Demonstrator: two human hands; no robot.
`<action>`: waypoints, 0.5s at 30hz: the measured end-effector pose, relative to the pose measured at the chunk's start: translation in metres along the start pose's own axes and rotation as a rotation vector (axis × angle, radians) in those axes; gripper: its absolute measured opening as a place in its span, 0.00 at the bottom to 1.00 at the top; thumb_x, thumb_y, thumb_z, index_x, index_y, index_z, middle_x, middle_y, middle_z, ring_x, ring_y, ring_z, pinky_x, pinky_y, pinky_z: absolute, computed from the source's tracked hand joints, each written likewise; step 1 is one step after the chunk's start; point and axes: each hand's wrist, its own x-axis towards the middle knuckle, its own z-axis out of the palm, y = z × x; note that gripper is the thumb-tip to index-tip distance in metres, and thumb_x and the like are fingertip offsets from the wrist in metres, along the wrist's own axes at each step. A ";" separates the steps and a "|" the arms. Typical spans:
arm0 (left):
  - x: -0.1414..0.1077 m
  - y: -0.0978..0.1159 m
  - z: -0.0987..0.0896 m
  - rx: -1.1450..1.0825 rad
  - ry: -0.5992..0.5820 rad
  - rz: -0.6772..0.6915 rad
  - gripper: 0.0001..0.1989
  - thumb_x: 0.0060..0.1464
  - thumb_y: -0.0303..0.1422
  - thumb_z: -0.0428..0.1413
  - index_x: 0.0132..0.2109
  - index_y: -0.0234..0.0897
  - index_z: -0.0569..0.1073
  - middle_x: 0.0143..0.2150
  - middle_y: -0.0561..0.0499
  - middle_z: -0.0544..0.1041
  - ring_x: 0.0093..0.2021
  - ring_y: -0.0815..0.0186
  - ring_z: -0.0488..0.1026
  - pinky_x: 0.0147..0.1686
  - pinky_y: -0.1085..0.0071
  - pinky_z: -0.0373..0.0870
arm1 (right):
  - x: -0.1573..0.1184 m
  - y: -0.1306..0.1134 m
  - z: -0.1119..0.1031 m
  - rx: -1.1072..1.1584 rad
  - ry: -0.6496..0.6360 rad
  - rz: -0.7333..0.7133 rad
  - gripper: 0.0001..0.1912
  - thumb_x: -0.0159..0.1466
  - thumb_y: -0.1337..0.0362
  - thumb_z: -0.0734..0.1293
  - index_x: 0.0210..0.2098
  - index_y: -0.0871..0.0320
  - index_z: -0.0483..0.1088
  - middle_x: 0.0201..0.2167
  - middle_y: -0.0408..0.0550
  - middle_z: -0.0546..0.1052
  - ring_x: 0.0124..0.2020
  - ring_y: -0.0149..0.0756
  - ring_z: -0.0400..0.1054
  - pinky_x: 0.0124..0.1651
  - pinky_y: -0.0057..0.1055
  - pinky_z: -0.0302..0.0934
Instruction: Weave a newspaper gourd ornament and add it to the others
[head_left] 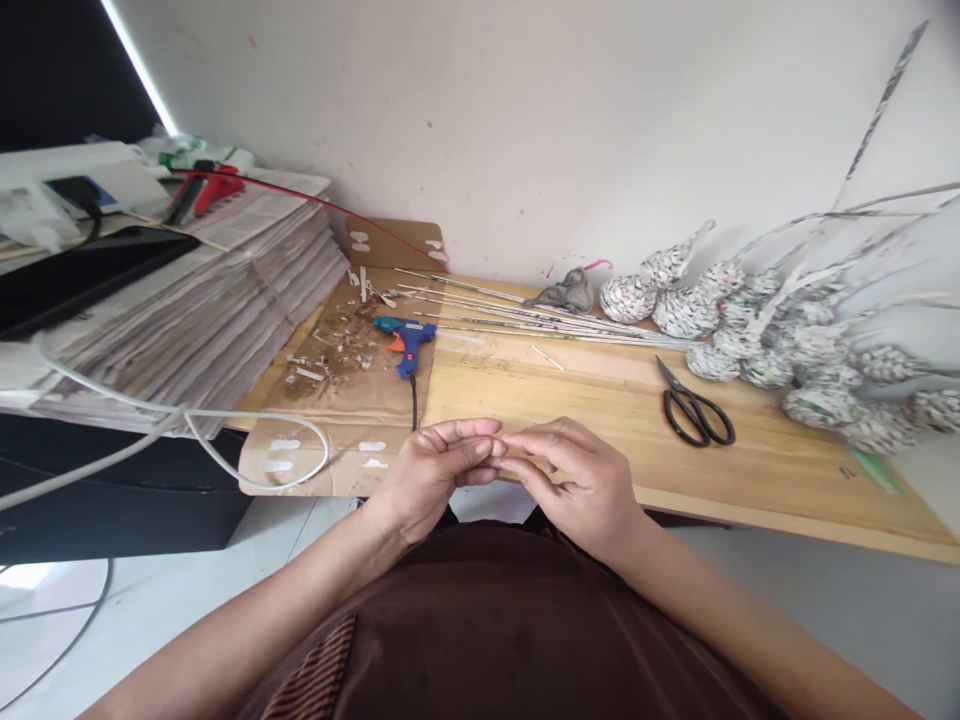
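My left hand [442, 465] and my right hand [577, 470] meet at the fingertips above the front edge of the wooden table [510, 390]. Thumb and fingers of each hand are pinched together, and whatever lies between them is too small to make out. Beyond my left hand a blue glue gun [411, 343] rests on a cardboard sheet [352, 400]. Black-handled scissors [694, 405] lie to the right of my right hand. Several thin rolled paper sticks [510, 310] stretch across the back of the table, and a short white piece [548, 358] lies in front of them.
Woven paper balls with long stems [795, 340] crowd the right end. At the left rises a tall newspaper stack [255, 300] carrying a red-handled tool [214, 187] and a black tablet-like device [90, 275]. A white cable [255, 412] loops over the cardboard. A grey crumpled cloth [566, 291] sits by the wall.
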 end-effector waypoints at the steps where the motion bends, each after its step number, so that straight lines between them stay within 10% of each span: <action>1: -0.001 0.000 0.000 -0.012 -0.006 -0.012 0.18 0.41 0.31 0.74 0.41 0.33 0.83 0.34 0.48 0.85 0.32 0.68 0.82 0.34 0.77 0.80 | 0.001 0.001 0.000 -0.027 0.003 -0.046 0.13 0.63 0.74 0.73 0.45 0.54 0.78 0.38 0.47 0.83 0.38 0.34 0.76 0.43 0.31 0.72; 15: -0.003 -0.002 -0.004 -0.057 -0.094 -0.047 0.14 0.48 0.28 0.71 0.44 0.32 0.83 0.37 0.45 0.86 0.36 0.65 0.84 0.37 0.75 0.82 | 0.000 -0.001 0.000 -0.038 0.023 0.017 0.08 0.64 0.75 0.71 0.37 0.55 0.75 0.31 0.44 0.79 0.33 0.32 0.72 0.37 0.30 0.69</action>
